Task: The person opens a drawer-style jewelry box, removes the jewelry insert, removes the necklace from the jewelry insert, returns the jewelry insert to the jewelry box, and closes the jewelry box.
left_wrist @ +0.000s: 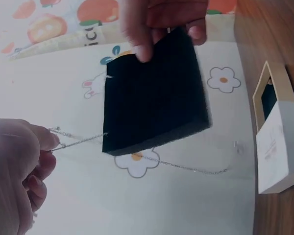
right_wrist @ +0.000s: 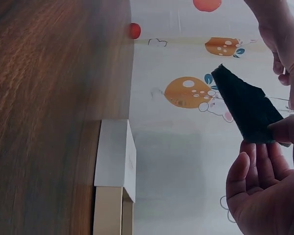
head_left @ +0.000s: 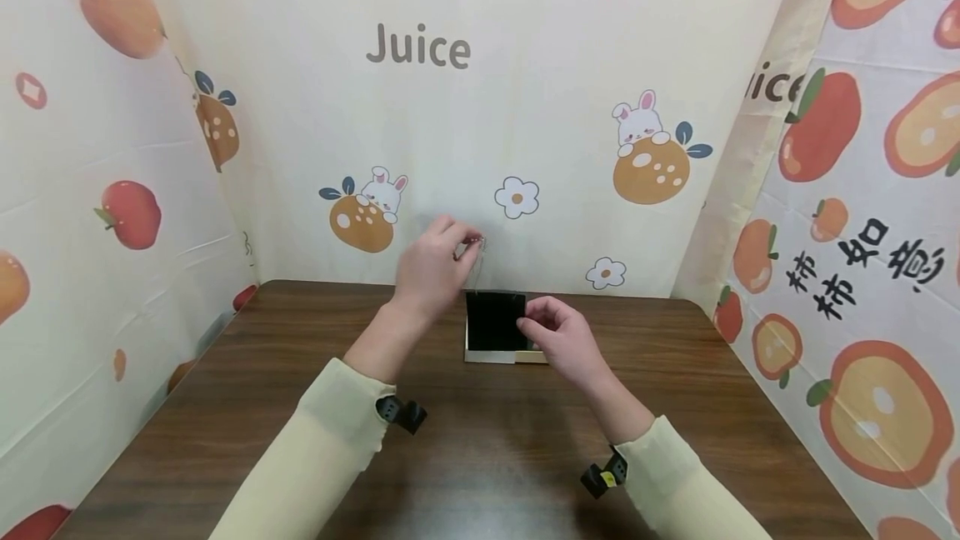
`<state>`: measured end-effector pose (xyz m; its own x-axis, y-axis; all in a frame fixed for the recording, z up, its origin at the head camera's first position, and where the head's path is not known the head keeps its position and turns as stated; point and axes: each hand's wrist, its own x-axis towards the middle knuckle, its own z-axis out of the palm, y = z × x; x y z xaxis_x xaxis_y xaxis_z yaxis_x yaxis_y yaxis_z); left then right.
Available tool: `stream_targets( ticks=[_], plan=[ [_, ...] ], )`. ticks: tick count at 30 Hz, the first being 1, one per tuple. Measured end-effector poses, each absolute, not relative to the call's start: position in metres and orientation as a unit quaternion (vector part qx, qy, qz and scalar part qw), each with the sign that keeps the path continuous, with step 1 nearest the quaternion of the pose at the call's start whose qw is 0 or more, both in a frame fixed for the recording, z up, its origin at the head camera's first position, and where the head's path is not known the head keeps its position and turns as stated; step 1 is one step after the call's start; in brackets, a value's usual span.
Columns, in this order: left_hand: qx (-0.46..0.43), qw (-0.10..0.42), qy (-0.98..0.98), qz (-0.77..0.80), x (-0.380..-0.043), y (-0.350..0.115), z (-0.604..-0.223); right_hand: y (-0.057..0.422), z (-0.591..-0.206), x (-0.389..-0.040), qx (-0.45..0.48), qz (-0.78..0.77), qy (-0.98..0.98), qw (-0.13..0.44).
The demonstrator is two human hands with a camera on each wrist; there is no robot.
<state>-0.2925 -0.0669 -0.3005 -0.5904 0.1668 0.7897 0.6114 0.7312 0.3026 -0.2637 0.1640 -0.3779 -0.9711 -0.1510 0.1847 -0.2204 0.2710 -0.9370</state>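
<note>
My left hand [head_left: 429, 272] pinches a thin silver necklace chain [left_wrist: 81, 141] between thumb and fingertips, up and to the left of a square black foam pad [head_left: 495, 322]. In the left wrist view the chain runs from those fingertips to the pad's edge, and a loose length shows beyond the pad's lower side. Part of it is hidden behind the foam. My right hand [head_left: 567, 342] grips the pad by one edge, thumb on one face and fingers on the other. Small slits show along the pad's edge.
A small box [left_wrist: 279, 152] with a white sleeve and a beige inner tray, partly slid out, sits on the brown wooden table [head_left: 450, 457] below the pad. Fruit-printed cloth [head_left: 525, 107] hangs behind the table and along both sides.
</note>
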Motion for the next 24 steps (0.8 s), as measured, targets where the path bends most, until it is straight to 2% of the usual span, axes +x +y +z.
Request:
stream_targets(
  ticks=[11, 24],
  plan=[
    [-0.212, 0.413, -0.829, -0.312, -0.296, -0.080, -0.294, 0.170, -0.387, -0.265, 0.110, 0.599, -0.793, 0.022],
    [-0.168, 0.383, -0.850, -0.320, -0.297, -0.093, -0.293, 0.177, -0.388, -0.264, 0.095, 0.603, -0.792, 0.025]
  ],
)
